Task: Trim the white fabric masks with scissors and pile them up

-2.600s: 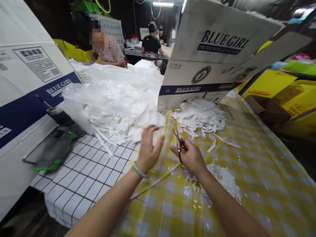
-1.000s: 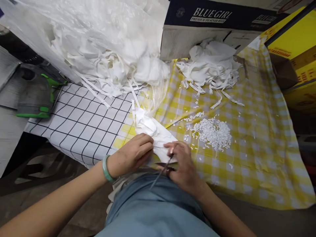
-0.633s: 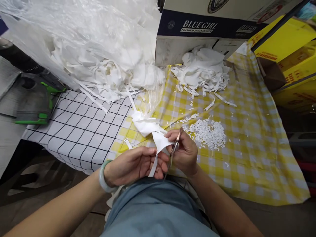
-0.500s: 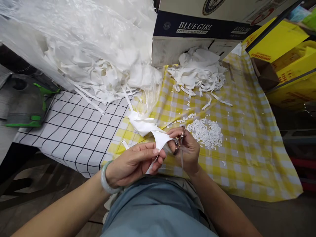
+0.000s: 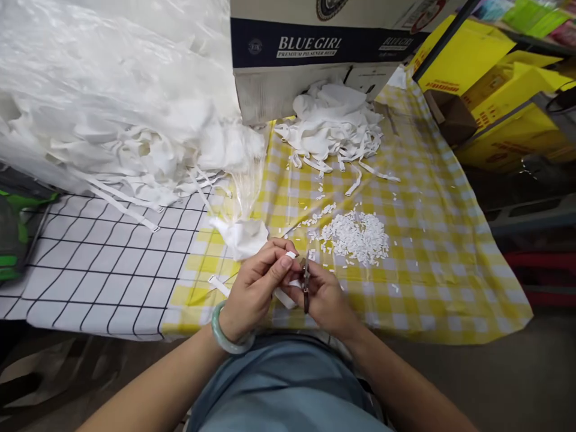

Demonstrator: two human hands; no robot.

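My left hand [image 5: 265, 279] pinches the end of a white strap [image 5: 286, 298] between thumb and fingers, close to the table's front edge. That strap seems to belong to the white fabric piece [image 5: 243, 237] lying just beyond my left hand. In my right hand [image 5: 326, 297] is a small pair of scissors [image 5: 306, 285], blades pointing up and away, right beside the pinched end. My fingers partly hide the scissors' handles. To the right lies a heap of small white clippings [image 5: 360, 237]. A loose strap end with a buckle [image 5: 218, 285] rests left of my left hand.
White strapped fabric pieces [image 5: 333, 123] are piled before a Blue Girl carton [image 5: 288, 90]. A clear plastic bag [image 5: 112, 54] covers more of them at left. Yellow checked cloth [image 5: 441, 270] covers the table's right part. Yellow boxes [image 5: 468, 60] stand far right, a grey-green object [image 5: 20, 234] far left.
My left hand has gone from holding the fabric's flat part to pinching a strap end. The fabric now lies on the table, and the scissors have turned upright beside the pinch. The view has shifted right.
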